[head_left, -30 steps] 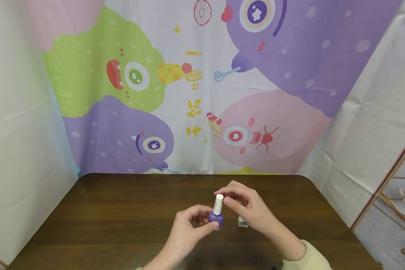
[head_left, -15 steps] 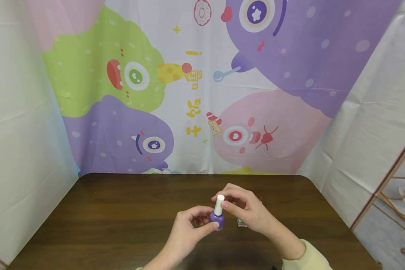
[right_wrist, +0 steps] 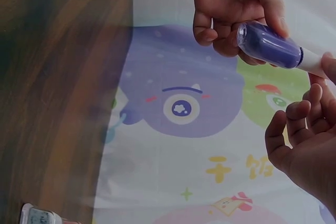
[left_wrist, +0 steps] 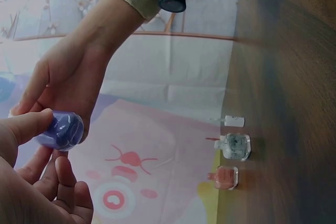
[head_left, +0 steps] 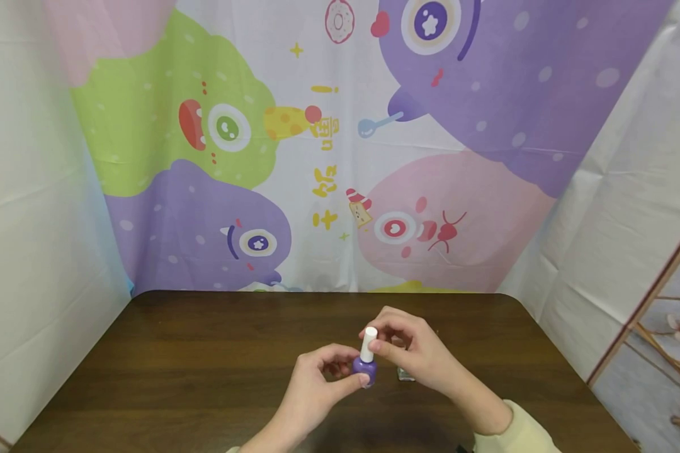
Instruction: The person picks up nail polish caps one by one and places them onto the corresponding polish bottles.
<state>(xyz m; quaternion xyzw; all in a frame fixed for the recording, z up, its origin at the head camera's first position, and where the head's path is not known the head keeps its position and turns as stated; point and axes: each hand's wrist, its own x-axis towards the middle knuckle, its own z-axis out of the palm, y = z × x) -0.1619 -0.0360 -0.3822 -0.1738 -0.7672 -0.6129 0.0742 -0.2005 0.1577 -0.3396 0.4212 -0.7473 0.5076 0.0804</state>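
My left hand holds a purple nail polish bottle by its body, thumb in front, above the table. The bottle stands nearly upright, its white cap on top. My right hand pinches that cap between thumb and index finger; in the right wrist view the thumb lies on the cap and the other fingers curl loosely below. Beneath the right hand, partly hidden in the head view, a glass bottle with greenish-grey contents stands on the table.
In the left wrist view, a pinkish-orange bottle stands beside the greenish-grey one, with a separate white cap on its other side. A cartoon-print curtain hangs behind the dark wooden table.
The right thumb and fingers have come in from slightly apart and taken hold of the white cap. The left hand and bottle have barely moved.
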